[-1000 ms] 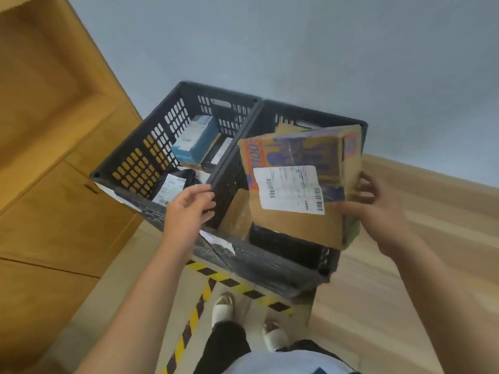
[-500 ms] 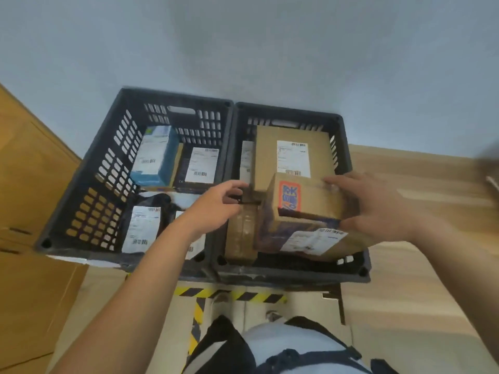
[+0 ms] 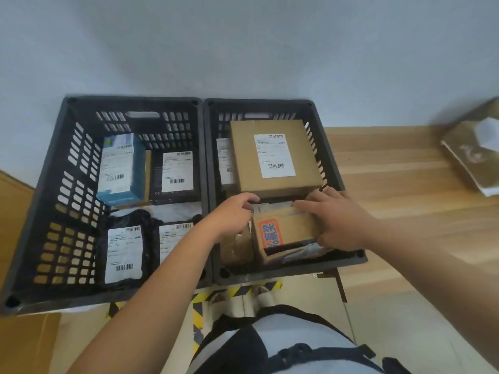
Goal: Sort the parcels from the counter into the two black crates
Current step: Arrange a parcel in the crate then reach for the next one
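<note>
Two black crates stand side by side: the left crate [image 3: 35, 211] holds a blue box [image 3: 120, 168], a black box and black bags with white labels. The right crate [image 3: 337, 263] holds a large cardboard box [image 3: 272, 155] at the back. At its front lies a cardboard box with an orange sticker [image 3: 283, 233]. My right hand [image 3: 337, 220] grips that box over its top right side. My left hand [image 3: 232, 214] touches its left top edge with curled fingers. A small brown parcel [image 3: 237, 248] lies left of it.
The wooden counter [image 3: 405, 184] runs to the right of the crates, with a gold-printed parcel [image 3: 472, 155] at its far right. A wooden cabinet stands at the left. Yellow-black floor tape [image 3: 197, 314] and my shoes show below the crates.
The orange-sticker box went from held up in front of the crates down into the front of the right crate. Both hands followed it in. My view turned to face the crates from above.
</note>
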